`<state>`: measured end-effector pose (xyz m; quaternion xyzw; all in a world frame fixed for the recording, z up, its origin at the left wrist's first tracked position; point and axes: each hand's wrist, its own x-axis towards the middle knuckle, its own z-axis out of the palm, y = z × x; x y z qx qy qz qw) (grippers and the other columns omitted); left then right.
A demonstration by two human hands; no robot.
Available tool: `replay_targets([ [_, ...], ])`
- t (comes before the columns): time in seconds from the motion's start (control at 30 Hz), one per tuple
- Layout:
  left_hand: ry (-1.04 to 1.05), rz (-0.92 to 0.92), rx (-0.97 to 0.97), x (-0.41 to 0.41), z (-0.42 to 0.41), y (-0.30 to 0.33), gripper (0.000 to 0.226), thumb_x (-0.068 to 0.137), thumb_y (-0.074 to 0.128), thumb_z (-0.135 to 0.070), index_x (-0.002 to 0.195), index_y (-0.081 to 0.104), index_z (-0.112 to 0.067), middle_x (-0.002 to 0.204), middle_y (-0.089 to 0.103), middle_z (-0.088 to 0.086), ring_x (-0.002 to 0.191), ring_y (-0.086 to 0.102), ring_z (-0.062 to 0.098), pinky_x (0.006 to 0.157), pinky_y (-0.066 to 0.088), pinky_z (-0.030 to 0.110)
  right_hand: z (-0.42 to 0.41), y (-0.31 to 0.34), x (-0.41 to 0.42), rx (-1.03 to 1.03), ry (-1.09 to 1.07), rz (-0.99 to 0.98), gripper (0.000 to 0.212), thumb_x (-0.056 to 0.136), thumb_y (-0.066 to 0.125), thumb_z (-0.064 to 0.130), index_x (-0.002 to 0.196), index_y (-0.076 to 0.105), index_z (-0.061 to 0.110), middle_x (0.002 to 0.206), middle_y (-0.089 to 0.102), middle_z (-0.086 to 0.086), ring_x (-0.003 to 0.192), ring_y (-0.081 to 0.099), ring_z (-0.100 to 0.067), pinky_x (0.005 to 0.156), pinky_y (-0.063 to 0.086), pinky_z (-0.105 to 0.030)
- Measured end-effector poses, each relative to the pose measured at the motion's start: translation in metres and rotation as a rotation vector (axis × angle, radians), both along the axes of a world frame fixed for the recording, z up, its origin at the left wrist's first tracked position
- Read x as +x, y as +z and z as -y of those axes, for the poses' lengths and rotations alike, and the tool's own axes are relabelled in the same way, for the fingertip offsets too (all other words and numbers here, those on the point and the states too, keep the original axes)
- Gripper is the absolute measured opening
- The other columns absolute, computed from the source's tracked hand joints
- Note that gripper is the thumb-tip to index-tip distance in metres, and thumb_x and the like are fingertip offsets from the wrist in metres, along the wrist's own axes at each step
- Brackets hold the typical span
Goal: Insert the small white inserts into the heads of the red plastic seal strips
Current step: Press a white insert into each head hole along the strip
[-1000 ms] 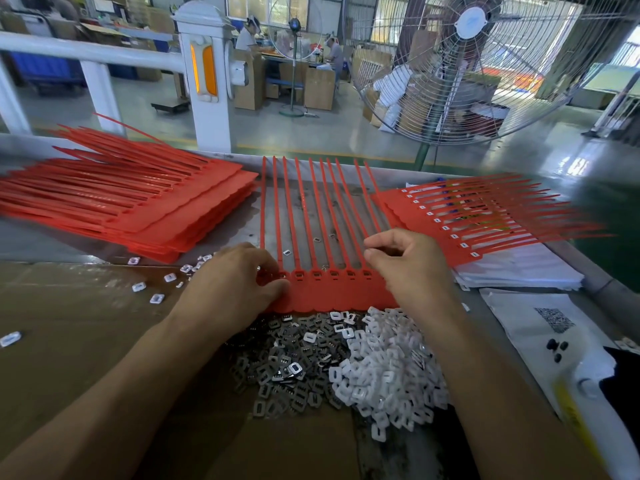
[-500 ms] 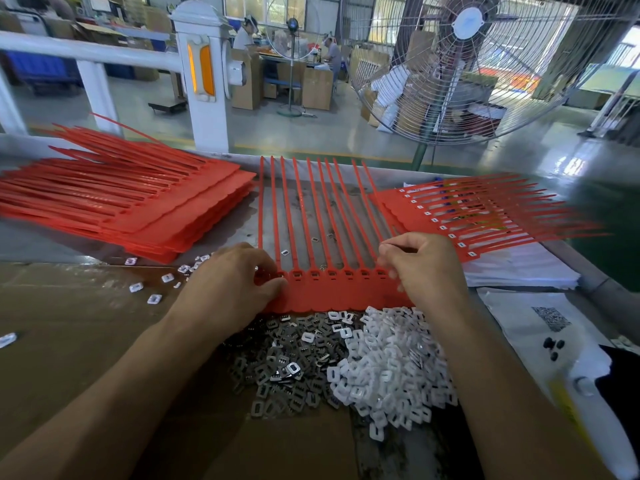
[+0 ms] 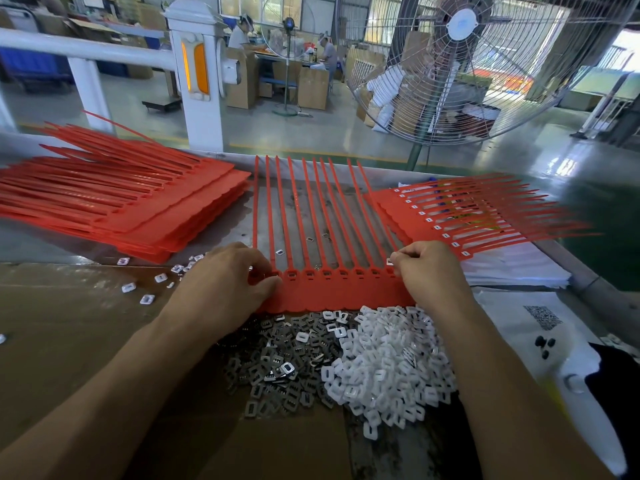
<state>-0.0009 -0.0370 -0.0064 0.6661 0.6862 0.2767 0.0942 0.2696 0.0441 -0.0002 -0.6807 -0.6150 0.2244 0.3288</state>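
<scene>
Risk: white insert (image 3: 390, 261), pinched in right hand (image 3: 427, 271), tilting at rightmost head and jamming; left hand (image 3: 230, 282) curled, pinning seal strip sheet (image 3: 339, 289).

Flat red seal strips (image 3: 332, 289), heap of white inserts (image 3: 388, 365) just beside
</scene>
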Motion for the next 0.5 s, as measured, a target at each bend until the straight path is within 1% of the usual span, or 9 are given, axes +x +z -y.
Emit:
replay_targets([
  [0.17,0.001,-0.002,0.000,-0.0002,-0.0004,-0.0013,0.020,0.088,0.068,-0.050,0.101,0.072,-0.034,0.100,0.058,-0.015,0.097,0.056,0.009,0.087,0.049,0.035,-0.0006,-0.0014,-0.0002,-0.008,0.000,0.018,0.017,0.100,0.063,0.024,0.091,0.076,0.018,0.083,0.074,0.000,0.076,0.066,-0.015,0.064,0.047,-0.028],
  [0.27,0.001,-0.004,-0.001,-0.0001,-0.0010,-0.0016,0.020,0.089,0.068,-0.050,0.101,0.072,-0.034,0.101,0.058,-0.016,0.098,0.056,0.009,0.088,0.048,0.034,-0.0006,-0.0015,-0.0006,-0.014,0.006,0.016,0.016,0.100,0.064,0.024,0.095,0.077,0.017,0.089,0.075,0.000,0.081,0.067,-0.015,0.065,0.046,-0.027],
  [0.37,0.002,-0.003,0.003,-0.0003,-0.0010,-0.0012,0.019,0.089,0.068,-0.049,0.100,0.072,-0.034,0.102,0.059,-0.015,0.098,0.056,0.009,0.088,0.049,0.035,-0.0007,-0.0016,-0.0007,-0.020,0.010,0.019,0.015,0.100,0.064,0.025,0.096,0.077,0.017,0.092,0.076,-0.001,0.086,0.068,-0.017,0.068,0.046,-0.029],
  [0.5,0.002,-0.002,0.008,-0.0007,-0.0003,-0.0016,0.019,0.089,0.068,-0.049,0.100,0.072,-0.034,0.101,0.058,-0.015,0.098,0.056,0.010,0.088,0.048,0.035,-0.0005,-0.0018,-0.0007,-0.023,0.013,0.033,0.016,0.100,0.064,0.025,0.096,0.076,0.016,0.091,0.076,-0.002,0.086,0.068,-0.018,0.068,0.047,-0.029],
])
